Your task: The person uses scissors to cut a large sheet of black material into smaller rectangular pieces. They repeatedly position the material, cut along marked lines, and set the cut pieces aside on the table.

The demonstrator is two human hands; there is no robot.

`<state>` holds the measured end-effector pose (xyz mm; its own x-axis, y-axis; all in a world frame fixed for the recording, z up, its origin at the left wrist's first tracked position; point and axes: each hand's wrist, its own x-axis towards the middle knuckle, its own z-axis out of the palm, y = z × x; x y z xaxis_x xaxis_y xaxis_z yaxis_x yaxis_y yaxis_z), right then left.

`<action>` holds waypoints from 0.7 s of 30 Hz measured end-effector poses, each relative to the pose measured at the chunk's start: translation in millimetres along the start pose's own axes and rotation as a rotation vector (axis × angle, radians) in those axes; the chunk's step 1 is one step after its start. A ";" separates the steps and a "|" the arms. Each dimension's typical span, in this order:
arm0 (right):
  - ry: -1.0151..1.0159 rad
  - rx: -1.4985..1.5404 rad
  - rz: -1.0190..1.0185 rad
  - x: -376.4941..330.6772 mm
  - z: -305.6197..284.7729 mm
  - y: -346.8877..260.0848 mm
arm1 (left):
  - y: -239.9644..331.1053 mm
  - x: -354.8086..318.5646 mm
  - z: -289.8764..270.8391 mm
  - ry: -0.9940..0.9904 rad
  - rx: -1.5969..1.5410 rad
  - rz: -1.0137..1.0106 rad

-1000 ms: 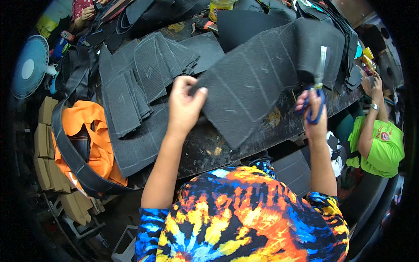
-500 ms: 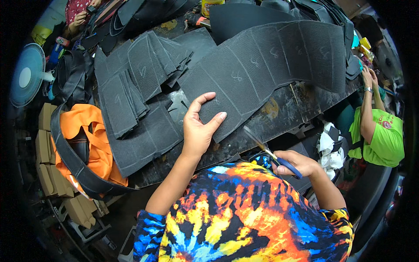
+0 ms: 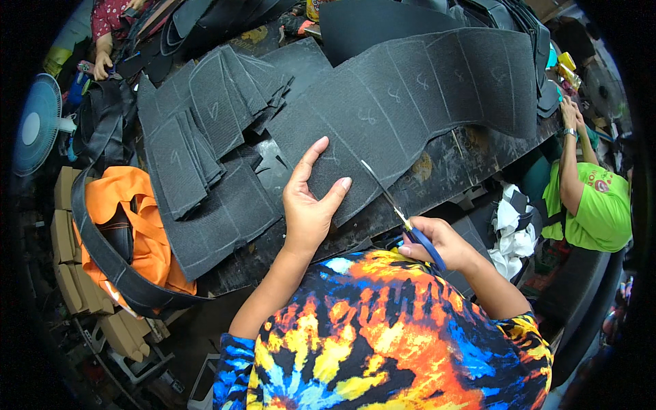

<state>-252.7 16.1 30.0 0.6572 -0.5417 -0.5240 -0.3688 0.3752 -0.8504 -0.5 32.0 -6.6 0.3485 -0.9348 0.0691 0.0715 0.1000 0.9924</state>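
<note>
A long black textured sheet, ruled into sections with pale chalk lines and marks, stretches across the table and curves up at its far right end. My left hand lies at its near left end, thumb and forefinger spread apart. Blue-handled scissors are in my right hand. Their blades point up and left, with the tips over the sheet's near edge beside a chalk line; whether they have cut into it I cannot tell. Left of my left hand lie several cut black pieces, stacked on another marked black sheet.
An orange cloth bag with a black strap sits left of the dark table. Beyond are a fan and cardboard boxes. A co-worker in green works at right; another co-worker's hand shows at far left.
My right hand has brought the scissors up and left, so the blades now reach over the sheet's near edge. My left hand keeps its place on the sheet. The view has shifted slightly.
</note>
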 end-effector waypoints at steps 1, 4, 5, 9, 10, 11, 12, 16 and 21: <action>-0.001 0.060 0.035 -1.7 0.7 1.0 | 0.4 1.7 -0.3 0.010 0.011 -0.003; -0.002 0.061 0.077 -5.6 -1.5 1.1 | 1.6 10.8 -3.8 0.042 -0.127 0.046; -0.020 0.040 0.070 -5.1 -3.0 0.0 | 1.0 17.4 -6.2 0.087 -0.061 0.061; -0.074 0.019 0.008 10.7 -10.2 -9.8 | 0.2 20.8 -11.0 0.022 -0.016 0.034; -0.088 0.027 -0.011 15.5 -10.1 -12.3 | -0.4 18.7 -10.2 0.017 -0.021 0.037; -0.082 0.013 -0.010 19.4 -9.6 -14.7 | -1.1 15.7 -9.0 0.020 -0.022 0.036; -0.077 -0.003 -0.009 22.6 -8.8 -16.6 | -1.8 13.6 -7.7 0.024 -0.024 0.035; -0.040 -0.039 0.040 23.9 -2.6 -19.9 | -2.3 8.5 -5.8 0.038 -0.023 0.038; -0.087 -0.031 0.044 29.8 -3.2 -28.6 | 3.4 7.5 -7.1 0.038 -0.054 0.020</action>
<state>-224.7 -13.2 38.6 0.6938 -0.4578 -0.5559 -0.4178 0.3729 -0.8285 9.0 27.8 -3.4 0.3851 -0.9190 0.0842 0.1142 0.1380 0.9838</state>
